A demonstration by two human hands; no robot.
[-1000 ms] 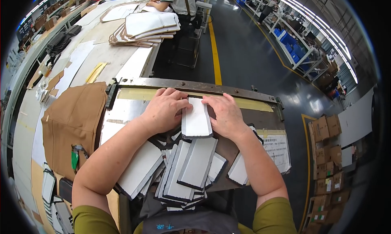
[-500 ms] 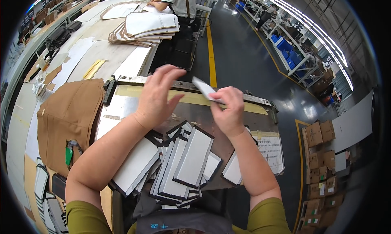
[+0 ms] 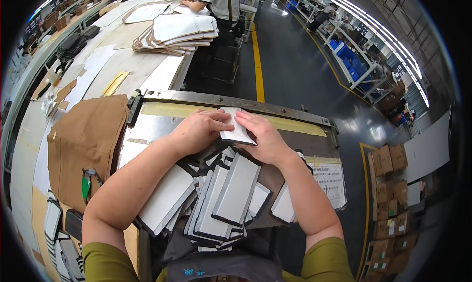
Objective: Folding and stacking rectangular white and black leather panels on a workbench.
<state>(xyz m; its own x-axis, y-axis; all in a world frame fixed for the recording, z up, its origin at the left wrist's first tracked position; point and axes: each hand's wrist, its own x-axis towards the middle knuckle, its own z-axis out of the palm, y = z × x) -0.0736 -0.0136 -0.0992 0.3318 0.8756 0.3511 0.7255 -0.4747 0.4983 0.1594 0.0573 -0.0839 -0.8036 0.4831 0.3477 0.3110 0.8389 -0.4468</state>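
A small white rectangular panel with a black edge [image 3: 235,128] lies at the metal bar [image 3: 275,111] along the far side of the metal worktop. My left hand [image 3: 204,128] has its fingertips on the panel's left part. From the right, my right hand [image 3: 261,134] grips the same panel, its fingers bent over the top; the thumb is hidden. Nearer to me, an untidy pile of similar white panels with black edges [image 3: 237,188] leans in overlapping layers. More such panels [image 3: 167,198] are stacked under my left forearm, and another [image 3: 282,206] lies beside my right forearm.
Brown material [image 3: 86,144] drapes at the left of the worktop. A printed sheet [image 3: 327,183] lies on its right side. Stacked white sheets with brown edges [image 3: 179,29] sit on the long table, where another person [image 3: 223,4] works. Cardboard boxes [image 3: 388,198] stand at right.
My right hand has brought the panel down and left to the metal bar. My left hand, which was raised and open, has come right onto it.
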